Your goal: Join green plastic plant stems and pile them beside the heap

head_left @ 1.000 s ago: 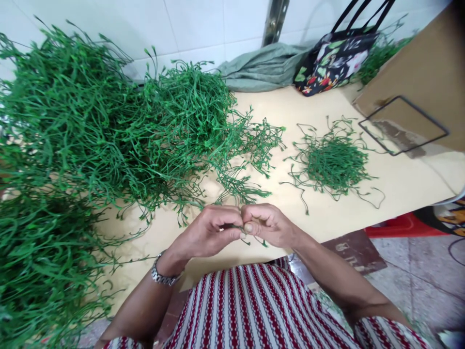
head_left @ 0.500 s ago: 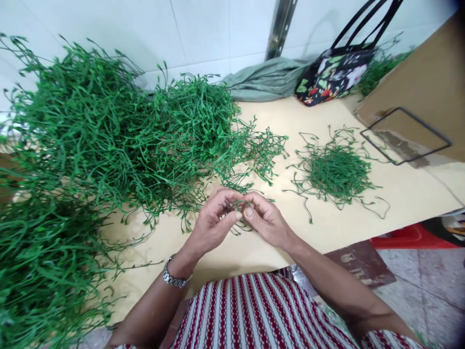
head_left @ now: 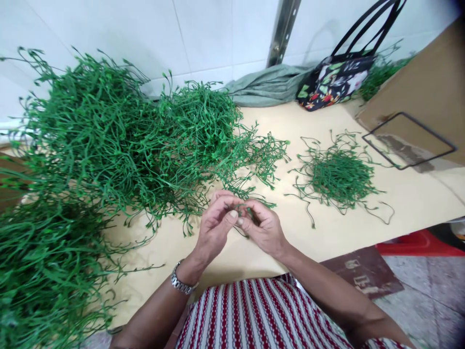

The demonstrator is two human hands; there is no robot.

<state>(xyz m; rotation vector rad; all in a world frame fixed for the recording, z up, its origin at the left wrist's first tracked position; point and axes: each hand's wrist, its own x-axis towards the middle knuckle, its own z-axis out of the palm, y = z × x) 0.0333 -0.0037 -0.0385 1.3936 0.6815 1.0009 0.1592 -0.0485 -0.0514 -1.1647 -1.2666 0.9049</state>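
My left hand (head_left: 217, 228) and my right hand (head_left: 266, 228) meet over the table near its front edge. Both are closed on a few thin green stems (head_left: 247, 211), fingertips nearly touching; parts of the stems are hidden by the fingers. Behind and left of my hands spreads a large heap of green stems with small buds (head_left: 119, 135). Another heap (head_left: 47, 261) fills the near left. To the right lies a smaller, more compact pile of stems (head_left: 339, 177), with loose ones around it.
A pale tabletop (head_left: 327, 228) runs to the tiled wall. At the back are a green cloth (head_left: 269, 86) and a floral bag (head_left: 337, 80). A cardboard box (head_left: 425, 92) and a black wire frame (head_left: 401, 167) stand right. A red stool (head_left: 421, 245) is below the table.
The view has shifted slightly. My hands remain together, with my left thumb moved a little and the right fingers now further over the stems.
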